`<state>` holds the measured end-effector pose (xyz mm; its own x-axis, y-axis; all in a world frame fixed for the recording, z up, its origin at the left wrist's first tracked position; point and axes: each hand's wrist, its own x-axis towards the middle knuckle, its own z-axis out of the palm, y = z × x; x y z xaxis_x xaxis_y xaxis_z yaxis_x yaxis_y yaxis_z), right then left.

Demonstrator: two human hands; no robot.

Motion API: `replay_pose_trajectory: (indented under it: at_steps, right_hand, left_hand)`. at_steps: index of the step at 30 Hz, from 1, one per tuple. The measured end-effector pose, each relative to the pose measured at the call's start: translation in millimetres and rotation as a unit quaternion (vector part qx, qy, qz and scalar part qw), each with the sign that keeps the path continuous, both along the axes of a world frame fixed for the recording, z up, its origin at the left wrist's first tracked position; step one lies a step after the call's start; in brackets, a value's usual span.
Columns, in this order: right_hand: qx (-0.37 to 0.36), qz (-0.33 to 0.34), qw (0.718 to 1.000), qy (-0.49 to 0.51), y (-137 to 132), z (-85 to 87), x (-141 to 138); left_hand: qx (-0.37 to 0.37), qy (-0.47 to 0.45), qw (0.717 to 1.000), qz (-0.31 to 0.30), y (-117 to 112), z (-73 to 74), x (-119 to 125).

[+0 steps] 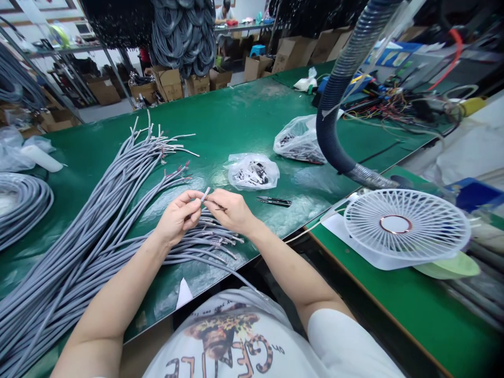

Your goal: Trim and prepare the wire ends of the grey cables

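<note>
Close together above the table, my two hands meet at a pale grey cable end (205,194) that sticks up between the fingertips. My left hand (177,218) pinches it between thumb and forefinger. Against the same spot press the closed fingertips of my right hand (232,210), with thin dark pieces (221,208) poking out below its fingers. What exactly those pieces are is too small to tell. Under both hands lies a bundle of grey cables (189,247) with stripped ends. A larger grey cable bundle (106,194) spreads to the left, some ends showing reddish wires.
Ahead sits an open plastic bag of small black and white pieces (254,173), with black thread snips (274,201) nearby. A second bag (301,139) lies behind. A flexible duct (331,115) and a white fan (407,224) stand right; a cable coil (23,205) lies left.
</note>
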<state>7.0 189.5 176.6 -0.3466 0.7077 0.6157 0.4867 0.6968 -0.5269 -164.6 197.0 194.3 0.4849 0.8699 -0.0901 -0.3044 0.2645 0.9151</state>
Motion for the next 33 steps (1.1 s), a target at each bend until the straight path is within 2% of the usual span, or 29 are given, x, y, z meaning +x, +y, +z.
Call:
replay_pose_trajectory:
  at_steps: [4,8,11,14,17,20,23,25,27,29,31,33]
  right_hand:
    - [0.008,-0.006,0.999,-0.051,2,-4.9,-1]
    - [-0.029,-0.003,0.998,-0.061,6,-13.1,16]
    - [-0.092,-0.089,0.989,-0.080,10,-21.1,37]
    - [-0.183,-0.201,0.957,-0.105,12,-30.5,55]
    - [-0.235,-0.261,0.927,-0.133,11,-41.9,64]
    - [-0.220,-0.241,0.931,-0.163,9,-52.1,69]
    - [-0.162,-0.229,0.939,-0.197,5,-55.7,84]
    - [-0.147,-0.279,0.918,-0.242,2,-54.7,99]
    - [-0.161,-0.327,0.881,-0.300,-1,-53.0,114]
    - [-0.184,-0.348,0.854,-0.341,-3,-52.6,126]
    - [-0.205,-0.351,0.843,-0.353,-3,-54.0,134]
    - [-0.218,-0.344,0.847,-0.341,-4,-56.1,139]
  left_hand:
    - [-0.007,-0.005,1.000,-0.018,-1,-3.4,2]
    - [-0.017,0.003,1.000,-0.009,-3,-2.9,4]
    - [0.000,-0.002,1.000,0.006,-3,2.0,2]
    - [0.017,0.001,1.000,0.015,-4,4.7,1]
    - [0.017,0.016,1.000,0.005,-5,2.1,2]
    - [0.016,0.020,1.000,-0.007,-6,-1.4,3]
    - [0.012,0.021,1.000,-0.007,-8,-1.7,3]
    - [0.011,0.026,1.000,-0.006,-8,-0.8,4]
    - [0.014,0.034,0.999,-0.007,-9,-0.1,4]
    - [0.020,0.049,0.999,-0.014,-10,-0.1,4]
    - [0.024,0.067,0.997,-0.024,-12,-0.2,6]
    - [0.026,0.085,0.995,-0.034,-15,-0.1,8]
